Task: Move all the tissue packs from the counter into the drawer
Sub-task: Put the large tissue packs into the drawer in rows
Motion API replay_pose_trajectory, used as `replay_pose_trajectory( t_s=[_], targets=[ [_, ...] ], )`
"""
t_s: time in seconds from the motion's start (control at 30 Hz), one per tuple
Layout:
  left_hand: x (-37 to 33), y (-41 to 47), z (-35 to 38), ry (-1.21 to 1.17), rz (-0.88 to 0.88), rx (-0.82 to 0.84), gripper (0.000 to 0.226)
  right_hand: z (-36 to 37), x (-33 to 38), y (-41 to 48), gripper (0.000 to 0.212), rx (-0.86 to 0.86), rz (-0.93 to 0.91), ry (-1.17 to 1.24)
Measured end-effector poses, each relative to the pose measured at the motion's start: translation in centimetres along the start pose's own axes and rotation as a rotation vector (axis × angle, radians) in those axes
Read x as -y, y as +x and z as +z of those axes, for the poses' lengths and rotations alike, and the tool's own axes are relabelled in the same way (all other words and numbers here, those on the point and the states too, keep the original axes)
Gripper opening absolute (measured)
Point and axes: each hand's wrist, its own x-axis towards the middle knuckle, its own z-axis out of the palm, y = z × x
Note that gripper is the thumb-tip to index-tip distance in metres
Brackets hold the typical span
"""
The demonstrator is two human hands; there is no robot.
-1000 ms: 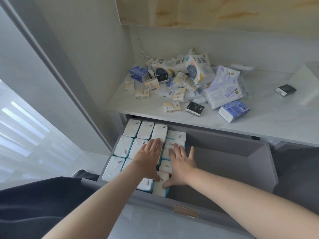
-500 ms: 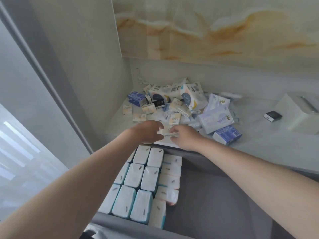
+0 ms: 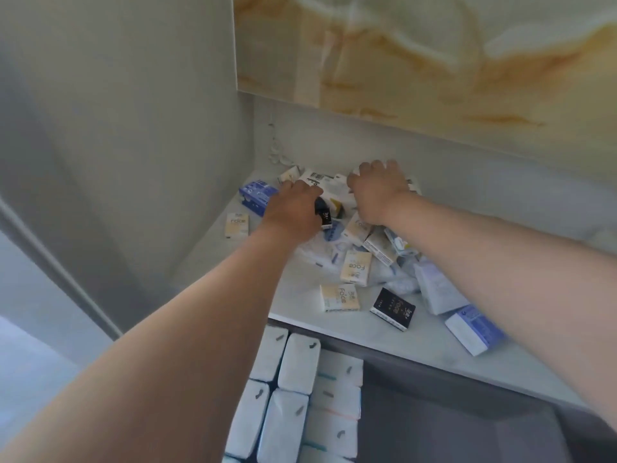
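Both hands moved fwd from counter (image 3: 417, 342) edge to back of pile. Drawer (image 3: 450, 422) open below wrists. Left hand (image 3: 293, 208), right hand (image 3: 377, 192) curled over big white pack (image 3: 329, 190); grip can't tell. Risk: dragging it knocks small packs (image 3: 355, 267) under the fingers off edge.

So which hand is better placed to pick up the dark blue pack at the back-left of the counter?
The left hand. It lies right beside the dark blue pack, nearly touching it, while the right hand rests on the pile's far side, over the large white pack. It would have to cross over the left.
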Motion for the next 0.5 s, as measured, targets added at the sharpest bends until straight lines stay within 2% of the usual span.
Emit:
replay_pose_trajectory(
  t_s=[0.1, 0.17, 0.27, 0.4, 0.5],
  targets=[
    [1.2, 1.3, 1.4, 0.081, 0.046, 0.089, 0.053, 1.4, -1.4, 2.6, 0.076, 0.187, 0.06, -0.098],
    [1.9, 1.9, 2.4, 0.061, 0.026, 0.125, 0.052, 2.4, -1.1, 3.8, 0.081, 0.229, 0.08, -0.098],
    [2.1, 2.5, 3.2, 0.079, -0.017, 0.114, 0.051, 3.3, 0.2, 4.4, 0.083, 0.168, 0.085, -0.158],
    [1.0, 2.6, 3.1, 0.009, -0.043, 0.087, 0.051, 4.2, 0.5, 4.2, 0.072, 0.043, 0.048, -0.184],
    [0.6, 2.4, 2.8, -0.089, -0.046, 0.038, 0.067, 4.0, -0.3, 3.8, 0.061, -0.108, 0.042, -0.084]
  ],
)
